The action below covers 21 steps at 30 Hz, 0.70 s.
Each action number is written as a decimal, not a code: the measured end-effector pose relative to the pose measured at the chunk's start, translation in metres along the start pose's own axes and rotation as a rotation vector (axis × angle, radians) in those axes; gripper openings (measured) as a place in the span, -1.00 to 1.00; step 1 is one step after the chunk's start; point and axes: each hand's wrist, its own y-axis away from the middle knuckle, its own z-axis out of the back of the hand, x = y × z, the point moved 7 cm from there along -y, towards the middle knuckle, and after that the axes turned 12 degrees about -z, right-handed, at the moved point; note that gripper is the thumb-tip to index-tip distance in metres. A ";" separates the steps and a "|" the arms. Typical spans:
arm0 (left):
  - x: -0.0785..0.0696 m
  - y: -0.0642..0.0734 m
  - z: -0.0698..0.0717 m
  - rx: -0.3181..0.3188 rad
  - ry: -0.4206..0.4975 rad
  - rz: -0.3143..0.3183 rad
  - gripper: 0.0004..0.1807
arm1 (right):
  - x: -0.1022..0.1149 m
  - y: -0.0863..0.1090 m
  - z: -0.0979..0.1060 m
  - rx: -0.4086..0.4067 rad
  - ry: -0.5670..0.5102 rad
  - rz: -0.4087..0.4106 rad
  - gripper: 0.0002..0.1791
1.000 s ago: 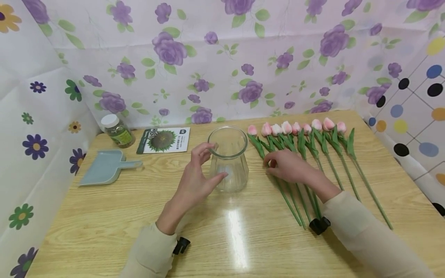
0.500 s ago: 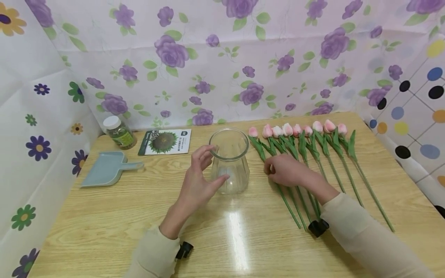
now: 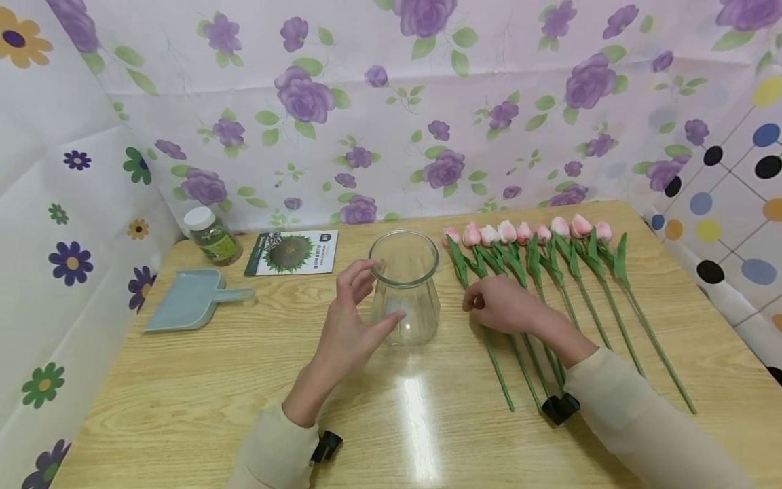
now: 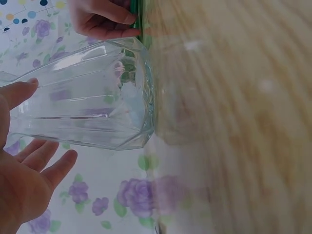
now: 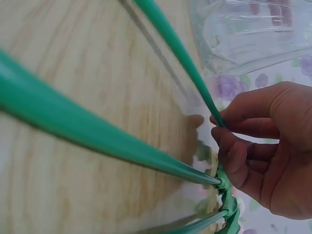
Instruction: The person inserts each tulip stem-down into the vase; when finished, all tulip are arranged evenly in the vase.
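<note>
My left hand (image 3: 351, 333) cups the left side of a clear glass vase (image 3: 406, 305), which stands upright on the table. Its thumb lies along the near side and its fingers are by the rim; the left wrist view shows the thumb tip against the glass (image 4: 87, 97). To the right, my right hand (image 3: 501, 303) pinches the green stem (image 5: 180, 53) of the leftmost pink tulip (image 3: 451, 236) between thumb and fingertips. Several more pink and white tulips (image 3: 580, 226) lie in a row beside it, some stems partly hidden by my right hand and sleeve.
At the left lie a light blue dustpan (image 3: 189, 299) and a sunflower seed packet (image 3: 293, 252). A white-lidded jar (image 3: 214, 238) stands behind the dustpan. Floral sheets (image 3: 342, 163) rise along the back and left edges of the wooden table (image 3: 244, 380).
The leftmost tulip's stem end has swung left, away from the neighbouring stem, with my right hand on it. My left hand stays at the vase. The head view has shifted slightly.
</note>
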 end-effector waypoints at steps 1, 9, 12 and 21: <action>0.000 0.000 0.000 -0.003 -0.001 -0.002 0.03 | 0.001 0.000 0.001 -0.002 -0.009 -0.001 -0.80; 0.001 0.000 -0.002 -0.004 0.001 0.007 0.05 | 0.001 0.001 0.003 0.016 -0.137 -0.024 -0.70; 0.001 0.001 -0.001 0.004 -0.013 0.015 0.08 | 0.001 0.000 0.004 0.017 -0.226 -0.025 -0.64; 0.003 0.002 0.000 0.009 -0.012 0.028 0.08 | 0.001 0.001 0.017 0.002 -0.439 -0.033 -0.54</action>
